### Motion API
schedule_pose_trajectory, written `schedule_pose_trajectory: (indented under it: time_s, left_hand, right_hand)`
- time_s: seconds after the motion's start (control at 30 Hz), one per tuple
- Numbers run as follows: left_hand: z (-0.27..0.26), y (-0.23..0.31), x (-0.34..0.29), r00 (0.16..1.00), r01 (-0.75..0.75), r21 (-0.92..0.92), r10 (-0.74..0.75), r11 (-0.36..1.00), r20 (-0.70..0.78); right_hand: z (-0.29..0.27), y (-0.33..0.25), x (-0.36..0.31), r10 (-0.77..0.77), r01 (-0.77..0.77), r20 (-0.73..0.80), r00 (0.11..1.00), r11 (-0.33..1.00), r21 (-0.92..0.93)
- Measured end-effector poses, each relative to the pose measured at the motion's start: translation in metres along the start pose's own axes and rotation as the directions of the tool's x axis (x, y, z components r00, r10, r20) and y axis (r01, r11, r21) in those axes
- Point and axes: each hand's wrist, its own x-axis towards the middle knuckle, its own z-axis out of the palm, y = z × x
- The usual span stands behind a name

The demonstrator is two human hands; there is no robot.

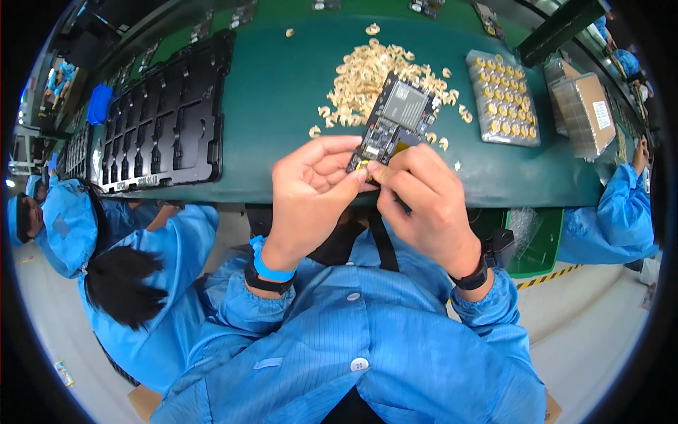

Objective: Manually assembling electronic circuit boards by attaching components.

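A black circuit board (400, 106) with a large silver shield slants up and away from me over the green table. My left hand (304, 201) holds its near end, the thumb on top and the other fingers curled beneath. At that same end my right hand (431, 205) is closed, thumb and forefinger pinched against a small yellow part (364, 165). The fingertips partly cover this part, so its shape is unclear. Just beyond the board lies a loose pile of small cream C-shaped pieces (357, 81).
On the left rests a black compartment tray (166, 120) beside a blue block (99, 104). To the right are a clear tray of round gold-coloured parts (505, 99) and stacked clear packs (585, 116). A green bin (533, 258) stands below the table edge. Co-workers sit on both sides.
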Motion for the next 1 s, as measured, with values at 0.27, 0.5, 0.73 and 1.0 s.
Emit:
schedule_pose_trajectory:
  time_s: [0.27,0.5,0.73,1.0]
  left_hand:
    - [-0.007,-0.009,0.015,1.0,-0.018,-0.095,0.018,0.995,-0.001]
    - [-0.029,-0.013,0.028,0.963,-0.189,0.07,0.199,0.979,-0.182]
    - [-0.062,-0.049,0.03,0.919,-0.217,0.184,0.264,0.959,-0.294]
    - [-0.06,-0.043,0.015,0.828,-0.312,0.301,0.414,0.901,-0.378]
  right_hand:
    - [0.011,0.006,0.002,0.666,-0.542,-0.066,0.743,0.656,0.526]
    - [-0.007,0.101,0.108,0.613,-0.596,0.086,0.786,0.713,0.369]
    - [0.011,0.269,0.229,0.727,-0.727,0.019,0.687,0.687,0.011]
    - [0.07,0.24,0.24,0.3,-0.144,0.118,0.947,0.72,-0.679]
